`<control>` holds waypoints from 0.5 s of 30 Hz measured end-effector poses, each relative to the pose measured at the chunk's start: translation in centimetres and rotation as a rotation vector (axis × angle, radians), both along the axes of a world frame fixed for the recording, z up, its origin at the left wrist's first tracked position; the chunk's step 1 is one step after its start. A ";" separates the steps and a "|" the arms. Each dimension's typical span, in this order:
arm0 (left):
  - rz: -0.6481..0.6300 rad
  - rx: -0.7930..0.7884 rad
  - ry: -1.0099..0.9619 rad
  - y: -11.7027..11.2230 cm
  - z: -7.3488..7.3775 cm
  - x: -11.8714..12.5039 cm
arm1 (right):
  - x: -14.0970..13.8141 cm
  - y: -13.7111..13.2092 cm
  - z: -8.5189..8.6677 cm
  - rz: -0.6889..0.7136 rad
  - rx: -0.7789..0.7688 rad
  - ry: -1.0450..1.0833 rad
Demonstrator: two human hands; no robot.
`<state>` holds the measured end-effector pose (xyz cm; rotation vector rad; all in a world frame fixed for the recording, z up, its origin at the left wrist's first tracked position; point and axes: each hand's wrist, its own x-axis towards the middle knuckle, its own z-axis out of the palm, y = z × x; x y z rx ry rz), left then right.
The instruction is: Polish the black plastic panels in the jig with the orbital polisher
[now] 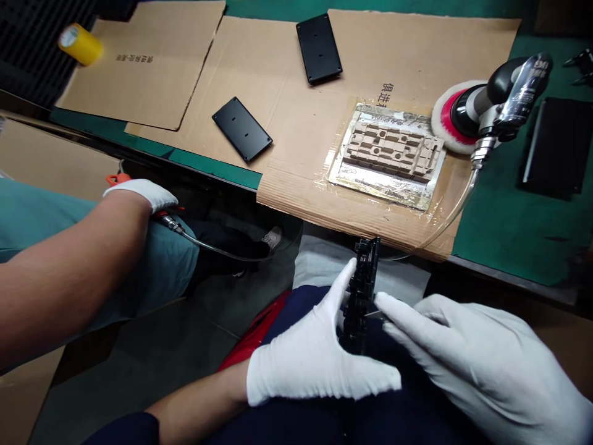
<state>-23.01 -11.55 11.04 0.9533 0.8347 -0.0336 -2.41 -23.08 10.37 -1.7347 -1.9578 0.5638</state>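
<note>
Over my lap, my gloved left hand (319, 352) holds a black plastic part (361, 296) on edge. Its ribbed, structured side shows, and the palm and fingers wrap its left side. Close against the part's right side is my gloved right hand (463, 346). Between its pinched fingertips a thin metal piece (374, 314) sticks out toward the part; most of it is hidden by the glove. On the bench ahead, a tan slotted block fixture (393, 151) lies on a taped-down metal plate (370, 188).
A polisher (482, 108) with a white pad rests right of the fixture, its clear hose (456, 213) trailing down. Two black panels (242, 130) (319, 49) lie on cardboard (296, 173). Yellow tape (81, 44) sits far left. A co-worker's gloved hand (143, 193) holds an orange-handled air tool.
</note>
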 end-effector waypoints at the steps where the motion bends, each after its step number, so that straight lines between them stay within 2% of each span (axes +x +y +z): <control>1: -0.003 -0.011 0.005 0.1 0.1 0.0 | 0.0 0.0 0.1 0.023 0.004 0.003; 6: -0.025 -0.171 0.036 0.0 0.0 -0.1 | -0.3 0.4 1.2 0.098 -0.031 0.132; 8: 0.013 -0.240 0.028 -0.1 -0.5 -0.3 | 0.4 0.8 1.0 -0.022 -0.065 0.215; 9: 0.043 -0.288 0.001 0.0 -0.8 -0.5 | 1.1 0.9 0.4 -0.166 -0.068 0.233; 11: 0.110 -0.414 -0.108 0.1 -1.4 -0.6 | 3.7 1.1 -1.9 -0.557 -0.055 0.228; 13: 0.169 -0.524 -0.253 0.5 -1.9 -0.6 | 7.5 1.0 -5.5 -0.884 -0.045 0.170; 14: 0.185 -0.554 -0.318 0.9 -2.2 -0.6 | 9.6 0.8 -7.6 -0.952 -0.040 0.094; 15: 0.191 -0.565 -0.373 1.2 -2.4 -0.5 | 11.7 0.5 -9.6 -0.935 -0.058 -0.040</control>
